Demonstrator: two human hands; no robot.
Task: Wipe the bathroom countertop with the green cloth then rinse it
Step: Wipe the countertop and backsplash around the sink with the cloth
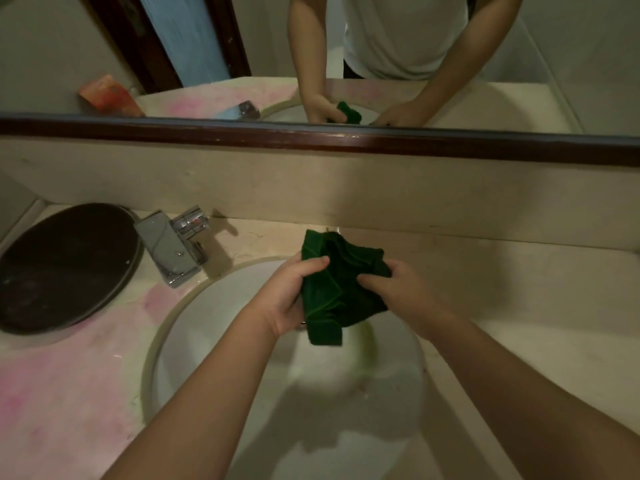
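The dark green cloth [337, 284] is bunched up and held over the far part of the white sink basin [194, 327]. My left hand [289, 296] grips its left side with the thumb on top. My right hand [394, 289] grips its right side, fingers curled into the folds. A corner of the cloth hangs down toward the basin, and a faint greenish streak shows below it. The beige countertop [519, 292] surrounds the sink, with pink stains on its left part.
A chrome faucet [173, 247] stands at the sink's back left, spout turned toward the basin. A dark round tray [62, 265] lies on the counter at far left. A mirror with a dark wooden frame [381, 143] runs along the back wall above a low backsplash.
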